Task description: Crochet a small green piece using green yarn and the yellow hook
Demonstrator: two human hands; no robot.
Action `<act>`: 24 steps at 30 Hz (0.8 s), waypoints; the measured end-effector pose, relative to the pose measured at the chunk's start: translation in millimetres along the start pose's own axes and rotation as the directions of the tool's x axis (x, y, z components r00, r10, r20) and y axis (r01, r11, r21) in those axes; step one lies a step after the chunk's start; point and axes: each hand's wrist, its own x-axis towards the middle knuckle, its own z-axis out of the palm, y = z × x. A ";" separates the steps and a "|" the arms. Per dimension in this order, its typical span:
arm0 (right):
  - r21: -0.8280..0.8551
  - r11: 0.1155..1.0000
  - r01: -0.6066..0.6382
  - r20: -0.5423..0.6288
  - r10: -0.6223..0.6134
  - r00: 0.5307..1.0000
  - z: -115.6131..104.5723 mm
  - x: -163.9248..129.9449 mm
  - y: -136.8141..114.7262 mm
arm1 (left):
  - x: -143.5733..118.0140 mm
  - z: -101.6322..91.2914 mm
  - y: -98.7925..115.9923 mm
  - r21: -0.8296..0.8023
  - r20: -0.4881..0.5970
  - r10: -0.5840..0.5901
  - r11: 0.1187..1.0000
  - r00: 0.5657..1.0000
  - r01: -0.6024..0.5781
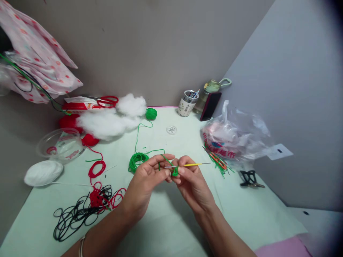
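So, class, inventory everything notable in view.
Hook: one, yellow, centre
Yarnwork: one, green, centre
Coil: one, green, centre
Ball: one, green, back
Skein: one, white, left
Stuffing heap: one, white, back
Bundles: two, red, left
Tangles: two, red/black, left
Tub: one, clear, left
Scissors: one, red-handled, back
Box: one, red, back
Tin: one, silver, back
Bottle: one, green-topped, back
Phone: one, dark, back
Bag: one, clear, right
Tool: one, orange, right
Fabric: one, pink, left
Hands: two, bare, centre

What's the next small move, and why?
Perhaps catch the green strand with the yellow-handled hook: the right hand holds it, metal end by the small green piece, and the strand runs there from the left hand's fingers.
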 end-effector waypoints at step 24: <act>-0.400 0.894 0.204 0.032 -0.209 0.977 -6.6 -7.4 -0.2 | -1.7 -3.9 2.6 0.273 -0.124 0.167 0.954 0.978 -0.128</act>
